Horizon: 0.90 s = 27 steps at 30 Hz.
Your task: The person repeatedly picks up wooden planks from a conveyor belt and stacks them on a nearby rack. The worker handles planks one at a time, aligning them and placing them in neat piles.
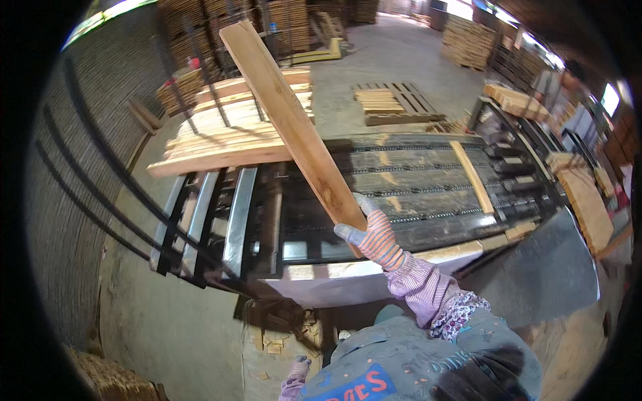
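Observation:
My right hand (371, 233), in an orange-and-grey striped knit glove, grips the near end of a long wooden board (293, 120). The board is raised at a slant over the chain conveyor (421, 175), its far end towards the upper left. Low in the view, my left hand (299, 367), also gloved, hangs beside my body, away from the board; its fingers are too small to make out. A stack of sawn boards (225, 140) lies behind the metal rails, left of the held board. One narrow wooden strip (472, 175) lies across the conveyor chains.
Dark curved metal bars (110, 163) rise at the left. Metal rails (239, 220) border the conveyor's left end. A pallet with strips (396, 103) stands on the floor beyond. At the far right, a person (556, 90) stands near piled timber (516, 103). Wood offcuts (273, 343) lie below.

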Available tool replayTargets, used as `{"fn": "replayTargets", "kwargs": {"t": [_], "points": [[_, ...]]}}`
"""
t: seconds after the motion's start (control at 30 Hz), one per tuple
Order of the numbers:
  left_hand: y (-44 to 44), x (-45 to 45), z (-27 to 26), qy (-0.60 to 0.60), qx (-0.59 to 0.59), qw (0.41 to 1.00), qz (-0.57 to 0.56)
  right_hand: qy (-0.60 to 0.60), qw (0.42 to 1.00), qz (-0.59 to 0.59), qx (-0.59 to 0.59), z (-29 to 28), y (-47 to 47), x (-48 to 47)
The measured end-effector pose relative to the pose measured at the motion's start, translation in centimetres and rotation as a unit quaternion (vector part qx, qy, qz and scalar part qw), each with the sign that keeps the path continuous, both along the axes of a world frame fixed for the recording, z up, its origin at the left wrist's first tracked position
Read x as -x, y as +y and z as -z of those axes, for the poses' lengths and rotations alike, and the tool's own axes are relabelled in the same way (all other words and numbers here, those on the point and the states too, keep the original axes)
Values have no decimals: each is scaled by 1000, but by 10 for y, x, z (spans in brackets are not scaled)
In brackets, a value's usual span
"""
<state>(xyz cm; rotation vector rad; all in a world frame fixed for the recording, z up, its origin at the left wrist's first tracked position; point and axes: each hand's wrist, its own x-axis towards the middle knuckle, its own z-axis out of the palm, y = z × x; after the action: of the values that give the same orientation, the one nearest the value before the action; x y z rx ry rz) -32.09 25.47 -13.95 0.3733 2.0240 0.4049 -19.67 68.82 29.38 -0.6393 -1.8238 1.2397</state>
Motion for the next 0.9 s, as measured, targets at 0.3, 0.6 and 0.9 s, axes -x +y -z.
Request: {"fn": "replayTargets", "kwargs": {"t": [0.3,0.6,0.9], "points": [[221,-19,-89,-153,-233,955,103,49,978,-2,201,60,74,-131],[479,-191,-284,-453,-420,777,124,54,949,138,277,138,144,-256],[571,-270,-271,-334,-419,845,-11,-416,888,191,32,175,287,-349]]}}
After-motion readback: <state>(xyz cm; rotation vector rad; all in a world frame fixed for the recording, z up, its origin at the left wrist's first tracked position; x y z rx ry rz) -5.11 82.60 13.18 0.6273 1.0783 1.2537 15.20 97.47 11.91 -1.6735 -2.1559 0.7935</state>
